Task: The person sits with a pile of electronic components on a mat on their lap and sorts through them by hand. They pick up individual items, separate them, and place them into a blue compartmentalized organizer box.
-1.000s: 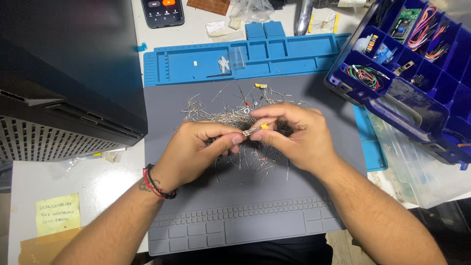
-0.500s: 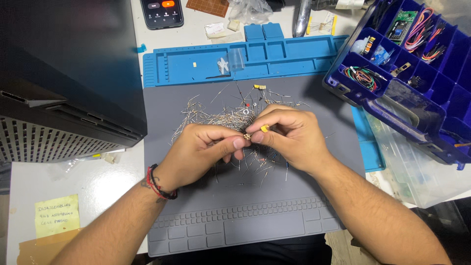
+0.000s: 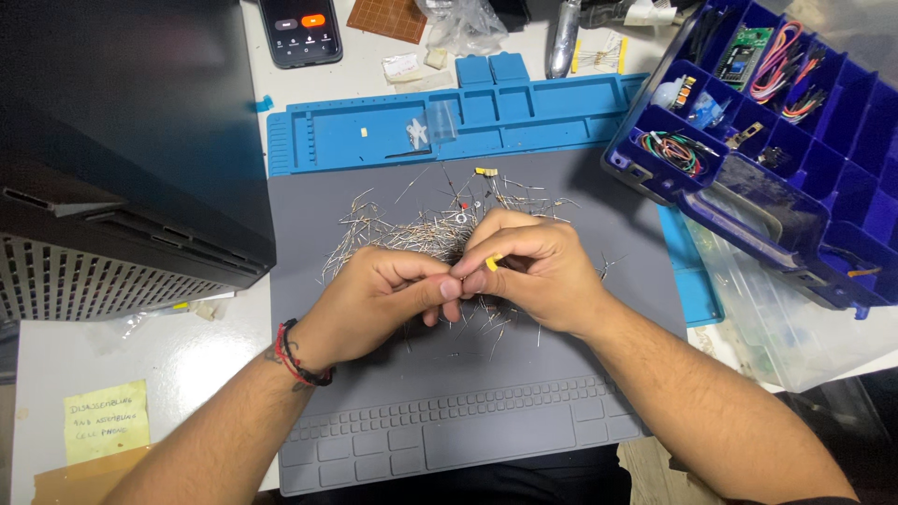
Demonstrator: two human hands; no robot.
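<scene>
Resistors bundled with a strip of yellow tape point(image 3: 492, 264) sit pinched between both hands above the grey mat point(image 3: 374, 411), over the loose pile of resistors point(image 3: 421, 227). A second ago the bundle stuck out sideways, with its leads plain to see; now it has been drawn in between the fingertips and only the yellow end shows. Left hand point(image 3: 369, 304) has its fingers closed, thumb and forefinger meeting the bundle; right hand point(image 3: 533, 276) curls shut over it from the other side. Both hands have drifted slightly toward the blue tray point(image 3: 524, 112). How many pieces the bundle holds cannot be told, since the fingers cover it. Part of the pile lies hidden under the hands. At the right, the blue compartment box point(image 3: 804, 187) is cut off by the edge of the view.
</scene>
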